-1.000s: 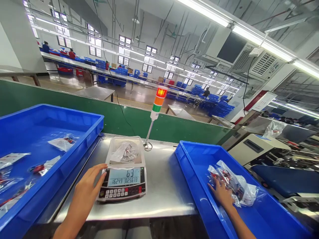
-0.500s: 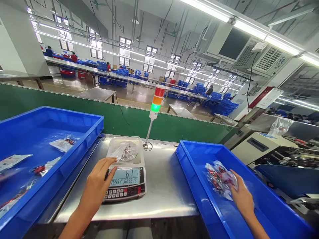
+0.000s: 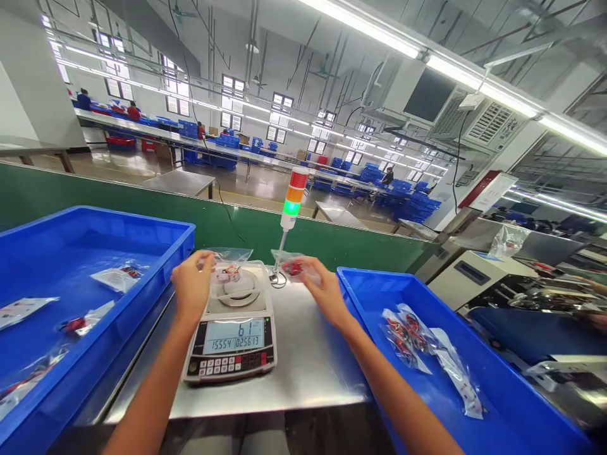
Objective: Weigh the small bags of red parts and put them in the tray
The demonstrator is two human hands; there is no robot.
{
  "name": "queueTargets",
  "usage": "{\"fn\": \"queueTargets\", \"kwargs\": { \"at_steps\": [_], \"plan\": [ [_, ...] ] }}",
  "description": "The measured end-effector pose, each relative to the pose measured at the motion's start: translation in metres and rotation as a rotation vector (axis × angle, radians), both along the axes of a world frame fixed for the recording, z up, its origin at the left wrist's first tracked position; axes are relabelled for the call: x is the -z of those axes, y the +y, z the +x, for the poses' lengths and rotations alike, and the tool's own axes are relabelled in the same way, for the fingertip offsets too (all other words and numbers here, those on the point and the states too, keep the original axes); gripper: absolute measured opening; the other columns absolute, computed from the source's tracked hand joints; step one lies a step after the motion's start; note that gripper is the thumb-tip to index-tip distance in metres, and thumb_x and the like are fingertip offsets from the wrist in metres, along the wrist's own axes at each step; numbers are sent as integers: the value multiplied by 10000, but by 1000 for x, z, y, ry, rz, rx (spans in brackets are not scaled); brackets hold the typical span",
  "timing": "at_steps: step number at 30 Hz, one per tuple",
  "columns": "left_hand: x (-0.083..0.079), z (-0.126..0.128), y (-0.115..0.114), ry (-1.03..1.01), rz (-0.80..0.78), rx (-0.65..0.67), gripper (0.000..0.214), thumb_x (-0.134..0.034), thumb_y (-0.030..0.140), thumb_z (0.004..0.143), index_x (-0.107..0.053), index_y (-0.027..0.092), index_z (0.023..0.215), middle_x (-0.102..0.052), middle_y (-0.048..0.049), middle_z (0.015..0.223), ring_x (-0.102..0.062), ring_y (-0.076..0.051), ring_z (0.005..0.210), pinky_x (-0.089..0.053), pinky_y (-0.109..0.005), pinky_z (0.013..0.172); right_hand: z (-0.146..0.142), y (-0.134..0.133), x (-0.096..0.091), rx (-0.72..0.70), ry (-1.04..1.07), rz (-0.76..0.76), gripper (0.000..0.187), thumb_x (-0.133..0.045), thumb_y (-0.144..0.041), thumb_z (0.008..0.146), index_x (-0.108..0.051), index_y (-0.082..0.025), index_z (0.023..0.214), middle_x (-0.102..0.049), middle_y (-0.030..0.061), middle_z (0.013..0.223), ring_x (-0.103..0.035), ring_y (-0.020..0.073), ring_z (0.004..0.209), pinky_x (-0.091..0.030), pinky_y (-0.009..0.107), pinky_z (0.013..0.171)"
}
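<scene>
My left hand point(image 3: 192, 284) grips a clear plastic bag point(image 3: 226, 262) with a small red and white part inside, holding it above the back of a digital counting scale point(image 3: 232, 344). The scale's display reads 61. My right hand point(image 3: 324, 287) pinches a second clear bag point(image 3: 290, 265) with a red part, just behind the scale's right side. The hands are apart. Several sealed bags point(image 3: 408, 335) lie in the blue tray on my right, away from both hands.
A blue plastic tray point(image 3: 104, 218) with several bags stands left of the scale, and another point(image 3: 370, 297) stands right of it, both on a steel bench point(image 3: 313, 360). A tower light point(image 3: 291, 199) stands behind the scale, showing green. Co-workers sit along distant benches.
Both hands have moved to the back of the scale. My right hand has left the right tray with a bag in it, and my left hand has lifted a bag from the pan.
</scene>
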State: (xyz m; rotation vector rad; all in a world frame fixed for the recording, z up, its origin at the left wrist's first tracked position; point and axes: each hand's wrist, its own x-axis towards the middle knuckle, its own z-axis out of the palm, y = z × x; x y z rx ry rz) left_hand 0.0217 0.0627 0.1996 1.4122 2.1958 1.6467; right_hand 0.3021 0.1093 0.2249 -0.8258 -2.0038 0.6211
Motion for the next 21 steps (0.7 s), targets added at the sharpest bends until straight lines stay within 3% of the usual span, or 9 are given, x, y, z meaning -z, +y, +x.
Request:
{"fn": "queueTargets", "kwargs": {
  "at_steps": [2, 5, 8, 10, 12, 14, 17, 19, 21],
  "plan": [
    [-20, -23, -11, -123, 61, -97, 304, -529, 375, 892, -716, 162, 1000, -752, -89, 983, -715, -249, 873, -567, -350, 847, -42, 15, 12, -128, -98, 22, 311, -505, -217, 964, -645, -225, 1241, -702, 58, 1254, -644, 235, 1168, -496, 390, 1047],
    [-36, -56, -40, -150, 135, -306, 356, -497, 380, 895, -710, 131, 1036, -739, -104, 1035, -704, -255, 957, -525, -418, 1010, -85, 29, 32, -211, -274, 51, 430, -467, -68, 907, -639, -203, 1278, -675, 88, 1293, -596, 234, 1238, -457, 425, 1104],
    [-37, -81, -68, -103, 122, -450, 434, -490, 383, 863, -694, 104, 1126, -717, -148, 1123, -678, -327, 1088, -463, -520, 1102, -94, 24, 44, -303, -360, 21, 595, -601, -65, 846, -546, -206, 1420, -578, 107, 1441, -456, 261, 1405, -347, 486, 1210],
    [-32, -92, -83, -45, 68, -460, 567, -492, 440, 841, -634, 75, 1250, -646, -211, 1280, -581, -418, 1255, -420, -590, 1129, -78, 17, 47, -359, -340, -14, 711, -707, -168, 840, -462, -258, 1501, -486, 87, 1541, -341, 270, 1492, -288, 510, 1246],
    [-23, -95, -93, 53, 18, -447, 692, -456, 532, 842, -558, 68, 1345, -561, -239, 1391, -450, -470, 1377, -361, -630, 1163, -44, 14, 47, -338, -297, -31, 711, -723, -300, 875, -432, -299, 1524, -448, 69, 1574, -321, 264, 1506, -286, 509, 1247],
    [-12, -89, -99, 114, -13, -408, 715, -405, 593, 843, -560, 105, 1341, -565, -221, 1386, -449, -462, 1379, -365, -617, 1166, 4, 22, 47, -185, -267, -10, 618, -660, -403, 924, -463, -304, 1501, -473, 70, 1555, -384, 261, 1471, -310, 504, 1231],
    [13, -66, -102, 48, -66, -250, 612, -412, 639, 827, -654, 204, 1184, -663, -144, 1251, -578, -408, 1256, -436, -580, 1128, 96, 48, 58, 236, -277, 83, 521, -523, -518, 959, -559, -250, 1403, -557, 109, 1463, -469, 296, 1398, -325, 536, 1204],
    [33, -45, -102, -54, -105, -82, 556, -455, 665, 799, -688, 242, 1074, -702, -99, 1178, -633, -368, 1179, -470, -564, 1109, 164, 64, 77, 563, -329, 99, 637, -467, -619, 926, -582, -165, 1357, -598, 185, 1386, -501, 357, 1353, -318, 577, 1186],
    [54, -27, -102, -133, -131, 61, 551, -488, 695, 771, -701, 254, 1024, -717, -78, 1160, -656, -346, 1141, -490, -558, 1095, 226, 67, 105, 902, -441, -40, 812, -435, -697, 887, -530, -78, 1405, -533, 270, 1434, -441, 413, 1403, -294, 607, 1181]
  ]
}}
